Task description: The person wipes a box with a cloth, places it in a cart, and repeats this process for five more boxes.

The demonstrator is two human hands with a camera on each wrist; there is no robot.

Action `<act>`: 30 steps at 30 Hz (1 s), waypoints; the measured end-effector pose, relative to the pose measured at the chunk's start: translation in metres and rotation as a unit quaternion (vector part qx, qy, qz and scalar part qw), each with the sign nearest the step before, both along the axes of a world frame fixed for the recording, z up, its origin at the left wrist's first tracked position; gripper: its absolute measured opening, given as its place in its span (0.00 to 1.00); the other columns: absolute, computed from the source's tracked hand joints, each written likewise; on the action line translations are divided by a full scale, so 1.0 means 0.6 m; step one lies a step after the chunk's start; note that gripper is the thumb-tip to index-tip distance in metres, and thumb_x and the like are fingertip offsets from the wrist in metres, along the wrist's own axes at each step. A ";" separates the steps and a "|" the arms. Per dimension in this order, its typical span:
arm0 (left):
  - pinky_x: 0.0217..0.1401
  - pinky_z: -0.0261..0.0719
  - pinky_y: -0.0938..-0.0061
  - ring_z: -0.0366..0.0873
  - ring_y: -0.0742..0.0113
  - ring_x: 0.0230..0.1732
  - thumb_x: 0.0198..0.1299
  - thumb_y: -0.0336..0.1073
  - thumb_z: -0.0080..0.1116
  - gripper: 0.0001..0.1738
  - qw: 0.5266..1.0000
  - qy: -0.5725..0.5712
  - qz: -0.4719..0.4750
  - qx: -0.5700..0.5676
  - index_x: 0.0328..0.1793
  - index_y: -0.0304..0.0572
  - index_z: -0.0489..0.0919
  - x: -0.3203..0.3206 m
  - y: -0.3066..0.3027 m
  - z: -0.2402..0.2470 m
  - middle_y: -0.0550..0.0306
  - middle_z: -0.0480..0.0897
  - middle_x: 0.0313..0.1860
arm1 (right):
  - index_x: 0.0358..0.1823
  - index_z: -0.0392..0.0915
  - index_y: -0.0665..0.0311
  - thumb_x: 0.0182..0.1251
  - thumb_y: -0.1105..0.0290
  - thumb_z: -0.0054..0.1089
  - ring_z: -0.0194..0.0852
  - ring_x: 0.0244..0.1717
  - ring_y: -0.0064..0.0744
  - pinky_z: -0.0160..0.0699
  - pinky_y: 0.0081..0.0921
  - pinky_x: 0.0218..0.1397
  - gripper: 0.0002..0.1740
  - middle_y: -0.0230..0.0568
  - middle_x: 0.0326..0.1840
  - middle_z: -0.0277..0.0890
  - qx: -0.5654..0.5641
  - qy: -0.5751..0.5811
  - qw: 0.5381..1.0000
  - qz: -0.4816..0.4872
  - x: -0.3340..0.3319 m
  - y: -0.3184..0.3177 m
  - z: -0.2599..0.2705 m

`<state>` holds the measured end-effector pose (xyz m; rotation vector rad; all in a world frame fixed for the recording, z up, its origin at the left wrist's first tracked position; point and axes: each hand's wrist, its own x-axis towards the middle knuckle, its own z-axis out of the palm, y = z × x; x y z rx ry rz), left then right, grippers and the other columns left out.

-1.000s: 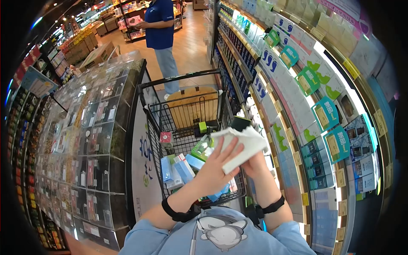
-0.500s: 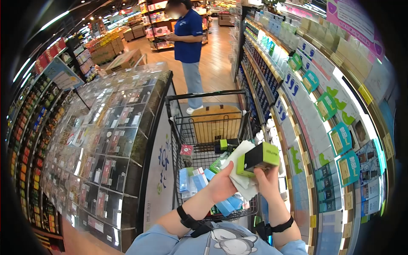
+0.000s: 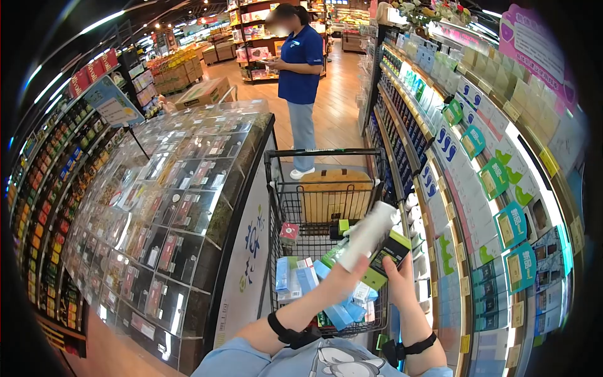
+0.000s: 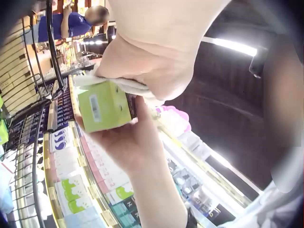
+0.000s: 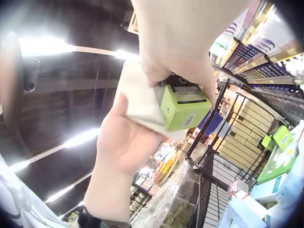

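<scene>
My right hand (image 3: 400, 279) grips a small green and black box (image 5: 183, 111), its thumb along the dark side. Close by on the left, my left hand (image 3: 347, 276) holds a white cloth (image 3: 366, 237), with the thumb over the near side and the other fingers hidden behind. The cloth is blurred in the head view and lies against the box's side in the right wrist view. Both hands are above a black wire shopping cart (image 3: 276, 188), which contains several blue and white boxes (image 3: 290, 276) and a small pink box (image 3: 289, 232).
Shelves of boxed goods (image 3: 461, 207) with green price signs (image 3: 493, 178) run close along the right. A bin display with clear lids (image 3: 188, 195) stands on the left. Beyond the cart, a person in a blue shirt (image 3: 300, 69) stands on the wooden floor.
The cloth covered the box at first, my left hand spread over it. Then the box came into sight, and now it is tilted, with the cloth raised at its left. The head view has shifted left.
</scene>
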<state>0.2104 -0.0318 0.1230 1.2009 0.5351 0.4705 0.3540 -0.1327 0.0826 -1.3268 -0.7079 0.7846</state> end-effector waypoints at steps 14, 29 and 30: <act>0.72 0.47 0.70 0.44 0.54 0.75 0.66 0.37 0.44 0.32 0.946 -0.060 -0.062 0.312 0.75 0.44 0.49 0.013 0.006 -0.018 0.51 0.49 0.75 | 0.70 0.41 0.49 0.68 0.72 0.46 0.62 0.55 0.28 0.66 0.29 0.55 0.34 0.37 0.59 0.61 0.023 0.201 0.979 -0.004 -0.039 -0.010 0.038; 0.68 0.60 0.65 0.63 0.60 0.66 0.70 0.54 0.31 0.29 0.914 -0.048 -0.110 -0.388 0.70 0.46 0.56 0.001 0.008 -0.057 0.56 0.66 0.65 | 0.64 0.48 0.65 0.53 0.81 0.61 0.66 0.54 0.32 0.69 0.31 0.56 0.39 0.41 0.50 0.64 0.040 -0.037 0.997 -0.055 -0.001 -0.022 0.009; 0.68 0.60 0.65 0.63 0.60 0.66 0.69 0.54 0.31 0.30 0.878 -0.112 -0.127 -0.448 0.71 0.46 0.55 0.000 0.008 -0.054 0.55 0.66 0.65 | 0.63 0.50 0.66 0.53 0.82 0.61 0.66 0.53 0.31 0.71 0.28 0.52 0.38 0.41 0.49 0.62 0.008 -0.011 1.000 -0.017 -0.016 -0.021 0.012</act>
